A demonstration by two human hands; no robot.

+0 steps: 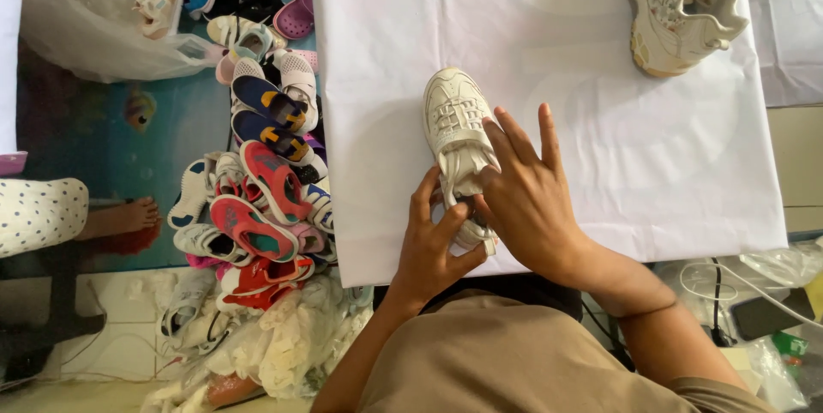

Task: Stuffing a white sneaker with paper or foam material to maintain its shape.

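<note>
Near counter point(600, 164) edge | white sneaker point(457, 126) lies sole-down, steadying it | left hand point(429, 246) fingers pinching its heel opening | right hand point(525, 194) fingers spread, pressing tongue flat

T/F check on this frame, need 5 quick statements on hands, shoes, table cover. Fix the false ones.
1. Both hands are on the small white shoe. True: the left hand grips its heel end and the right hand lies over its opening.
2. The small white shoe lies on a bare wooden table. False: it lies on a white sheet.
3. A second, larger cream shoe sits at the far right of the sheet, untouched. True.
4. The pile of shoes is on the table beside the hands. False: it is on the floor to the left of the table.
5. The right hand holds a brush. False: no tool is visible in it.
</note>
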